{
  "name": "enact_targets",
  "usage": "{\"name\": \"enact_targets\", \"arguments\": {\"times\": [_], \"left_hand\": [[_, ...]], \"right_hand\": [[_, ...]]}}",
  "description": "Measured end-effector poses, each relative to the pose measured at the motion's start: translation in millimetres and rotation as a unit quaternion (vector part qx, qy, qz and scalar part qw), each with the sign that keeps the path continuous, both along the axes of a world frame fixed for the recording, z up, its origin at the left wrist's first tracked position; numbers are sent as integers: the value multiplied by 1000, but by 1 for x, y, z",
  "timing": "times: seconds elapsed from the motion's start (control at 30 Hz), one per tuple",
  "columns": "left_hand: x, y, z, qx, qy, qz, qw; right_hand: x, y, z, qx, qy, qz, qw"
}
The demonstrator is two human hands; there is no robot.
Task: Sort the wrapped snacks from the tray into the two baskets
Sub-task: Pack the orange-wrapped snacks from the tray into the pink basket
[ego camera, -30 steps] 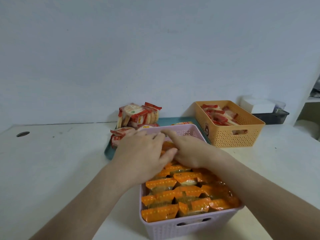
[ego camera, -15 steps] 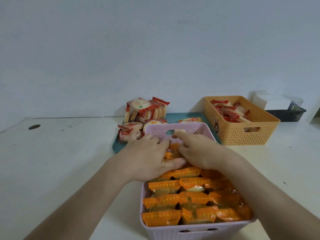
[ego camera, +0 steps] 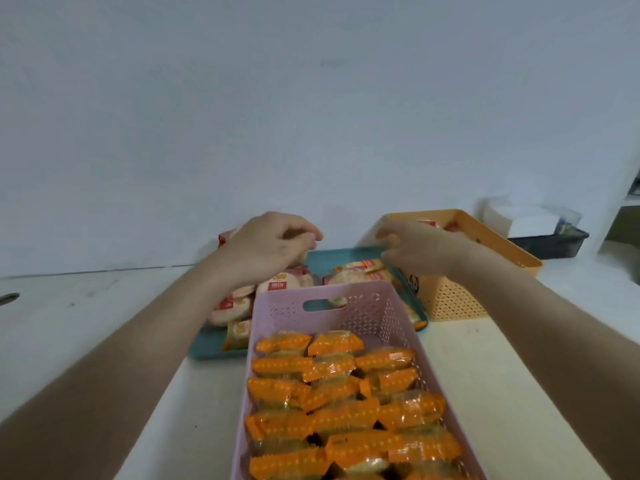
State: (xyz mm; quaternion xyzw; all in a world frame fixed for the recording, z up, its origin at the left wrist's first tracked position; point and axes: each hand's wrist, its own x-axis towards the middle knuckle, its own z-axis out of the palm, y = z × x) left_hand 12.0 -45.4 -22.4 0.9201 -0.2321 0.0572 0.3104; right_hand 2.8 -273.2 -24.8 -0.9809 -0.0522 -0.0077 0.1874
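Wrapped snacks (ego camera: 287, 284) left to sort sit on the teal tray (ego camera: 332, 258), just behind the pink basket (ego camera: 322, 292). Red-and-white ones are at the tray's left, one orange-trimmed pack (ego camera: 360, 270) at its right.

Left hand (ego camera: 266, 247): fingers curled down over the back of the red-and-white pile, something pale under the fingertips. Can't tell if it's actually gripped.

Right hand (ego camera: 419, 249): fingers curled, motion-blurred, beside the orange basket (ego camera: 491, 251). Can't tell if it holds anything.

Step looks like the next pick, one pack per hand. To do it well:
- Pinch a single pack by the body, not the crimped end.
- Lift it clear of its neighbours before crossing the pink basket's far wall.
- Sort by wrapper: orange to the pink basket, red-and-white to the orange basket, judging by what shows in each.

Orientation: the orange packs (ego camera: 332, 407) in the pink basket lie flat in rows, long axis left-right across the basket, crimped ends toward the side walls. The next one should go in the same way, into the bare stretch at the far end. Tray packs lie flat, headings mixed.
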Motion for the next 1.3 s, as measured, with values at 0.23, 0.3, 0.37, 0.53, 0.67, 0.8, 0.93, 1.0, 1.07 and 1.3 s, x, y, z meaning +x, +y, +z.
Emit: {"name": "enact_targets", "arguments": {"times": [0.23, 0.3, 0.37, 0.53, 0.67, 0.8, 0.93, 1.0, 1.07, 1.3], "left_hand": [[90, -43, -14, 304, 95, -90, 943], [108, -53, -27, 349, 127, -97, 923], [120, -62, -42, 347, 160, -98, 919], [141, -76, -55, 275, 215, -106, 931], [151, -79, -56, 192, 222, -41, 955], [164, -72, -67, 137, 220, -18, 966], [164, -67, -64, -16, 199, 12, 980], [159, -66, -56, -67, 179, 19, 981], [153, -64, -45, -122, 171, 19, 977], [91, -35, 0, -325, 105, 10, 940]], "right_hand": [[52, 5, -36, -195, 181, 36, 963], [61, 8, -45, -218, 198, 27, 955], [72, 9, -55, -205, 206, 12, 957], [98, 6, -74, -139, 153, -10, 978], [104, 6, -82, -82, 97, -28, 992], [109, 6, -91, 21, 10, -47, 999], [110, 3, -89, 169, -75, -37, 982], [106, 3, -81, 252, -107, -29, 961], [101, 5, -67, 330, -128, -25, 935], [52, 10, -14, 590, -84, 11, 803]]}}
